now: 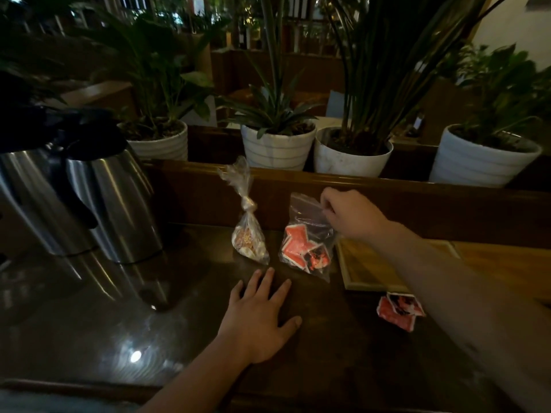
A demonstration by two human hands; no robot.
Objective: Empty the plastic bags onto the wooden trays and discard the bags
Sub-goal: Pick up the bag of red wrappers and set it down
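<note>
Zip bag (307,234) of red packets stands on the dark table (185,308), pinched at its top right corner by my right hand (351,214), fingers closed on the plastic. Just beside it on the right lies a wooden tray (369,268). A knotted bag (249,234) of pale snacks stands to its left. My left hand (262,317) rests flat, fingers spread, holding nothing. Loose red packets (399,310) lie in front of the tray.
</note>
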